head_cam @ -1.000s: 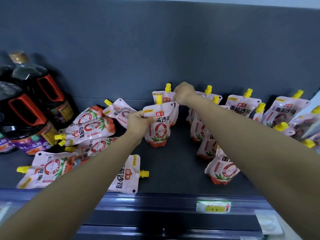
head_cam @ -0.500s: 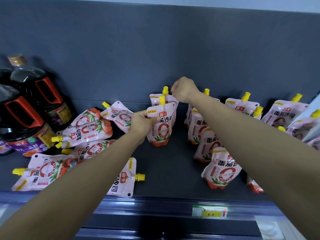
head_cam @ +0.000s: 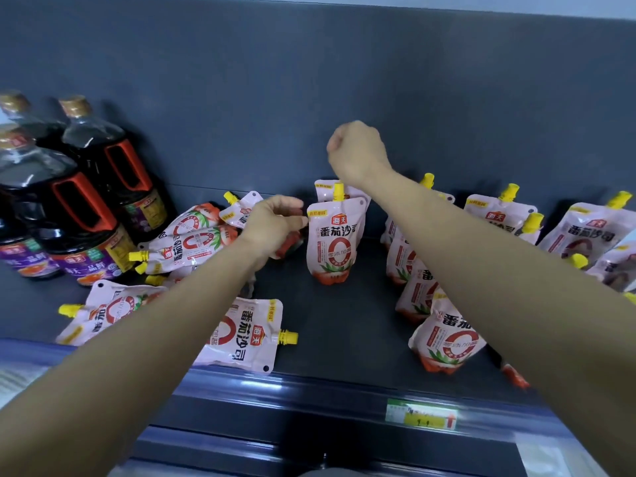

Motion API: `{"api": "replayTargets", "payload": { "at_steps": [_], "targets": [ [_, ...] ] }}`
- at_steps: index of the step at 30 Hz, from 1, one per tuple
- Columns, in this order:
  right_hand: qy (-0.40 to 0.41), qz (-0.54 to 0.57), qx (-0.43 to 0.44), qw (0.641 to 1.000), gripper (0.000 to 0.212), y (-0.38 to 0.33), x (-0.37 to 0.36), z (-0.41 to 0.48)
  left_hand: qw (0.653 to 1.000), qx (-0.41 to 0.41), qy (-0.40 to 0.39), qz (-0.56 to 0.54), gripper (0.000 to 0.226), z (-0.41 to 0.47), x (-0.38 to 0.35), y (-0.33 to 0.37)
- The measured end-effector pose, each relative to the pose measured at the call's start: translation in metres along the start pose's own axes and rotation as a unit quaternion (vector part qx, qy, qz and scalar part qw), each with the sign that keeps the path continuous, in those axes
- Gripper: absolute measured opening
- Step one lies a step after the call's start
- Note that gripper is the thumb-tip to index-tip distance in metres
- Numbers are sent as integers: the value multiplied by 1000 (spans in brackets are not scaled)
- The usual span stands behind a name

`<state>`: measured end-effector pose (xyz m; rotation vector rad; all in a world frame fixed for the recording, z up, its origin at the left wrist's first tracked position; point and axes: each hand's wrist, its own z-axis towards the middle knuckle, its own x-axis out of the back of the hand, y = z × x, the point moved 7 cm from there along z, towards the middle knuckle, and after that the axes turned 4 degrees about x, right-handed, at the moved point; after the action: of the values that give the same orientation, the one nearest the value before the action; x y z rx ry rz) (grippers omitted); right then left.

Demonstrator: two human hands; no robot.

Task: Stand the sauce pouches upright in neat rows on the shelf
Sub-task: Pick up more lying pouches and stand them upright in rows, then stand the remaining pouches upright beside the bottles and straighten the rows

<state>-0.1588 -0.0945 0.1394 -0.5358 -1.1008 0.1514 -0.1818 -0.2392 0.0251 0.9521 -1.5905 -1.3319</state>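
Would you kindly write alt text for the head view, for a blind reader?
A left hand hovers beside an upright sauce pouch on a dark shelf; the right hand is fisted above it. Other pouches lie flat at left, near dark bottles.

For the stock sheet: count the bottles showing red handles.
2: rear bottle beside the fallen pouches, front bottle left of it; another bottle behind may hide its handle.

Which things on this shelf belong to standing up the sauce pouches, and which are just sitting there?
Job: middle standing pouch; toppled pouches at left; flat pouch at the front; upright pouches at right; shelf.
Just there: dark bottles; price tag.
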Motion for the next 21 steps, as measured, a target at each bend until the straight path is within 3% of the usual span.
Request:
{"api": "replayTargets", "payload": {
  "at_steps": [10,13,17,21],
  "targets": [
    [-168,75,157,970,24,-91,-90,-39,986,-15,52,159,18,-56,111,-4],
    [-191,66,174,964,23,-98,-110,-48,966,17,32,254,23,-75,128,-21],
    [-218,42,169,960,18,-94,-132,-48,912,56,29,406,34,-90,142,-42],
    [-231,-12,176,957,21,-90,-141,-50,901,54,31,429,39,-100,142,-49]
  ]
}}
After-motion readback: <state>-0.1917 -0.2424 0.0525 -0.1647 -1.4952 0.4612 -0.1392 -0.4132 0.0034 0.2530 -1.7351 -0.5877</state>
